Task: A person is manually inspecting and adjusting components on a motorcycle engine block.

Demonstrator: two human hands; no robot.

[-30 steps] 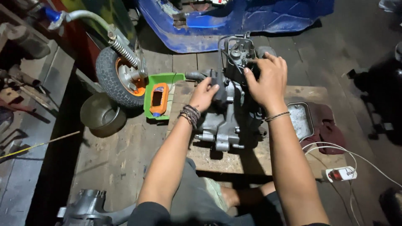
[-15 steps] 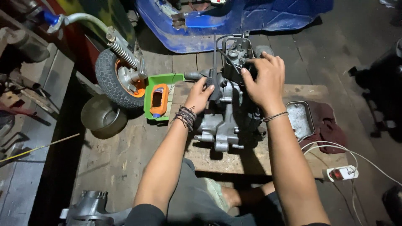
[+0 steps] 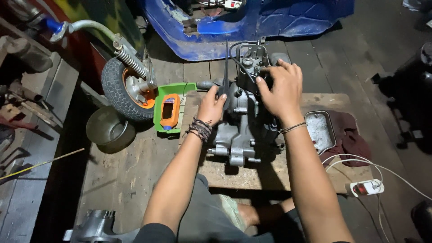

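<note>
We are in a dim workshop with a plank floor, a blue vehicle body [image 3: 252,27] at the top of the frame and a small wheel [image 3: 128,87] with an orange hub and a coil spring to the left of it.

From the head camera, the one view we have, we look down on a low wooden surface [image 3: 279,173] that carries a grey engine block [image 3: 245,128] at its middle. Our left hand [image 3: 211,105] lies flat against the block's left flank, fingers spread and nothing clasped, so that grip is released. Our right hand [image 3: 281,90] rests over the upper part of the block among black hoses; the fingers curl down on it, but we cannot tell whether they clench anything.

Just left of the board sits a green tray [image 3: 166,128] with an orange device [image 3: 171,110] in it, and beside it a metal bowl [image 3: 108,130]. To the right a detached metal cover [image 3: 319,130] lies on a dark red cloth [image 3: 348,137].

We judge the work part-way: one cover seems to be already off, while the block itself looks assembled, hoses attached.
</note>
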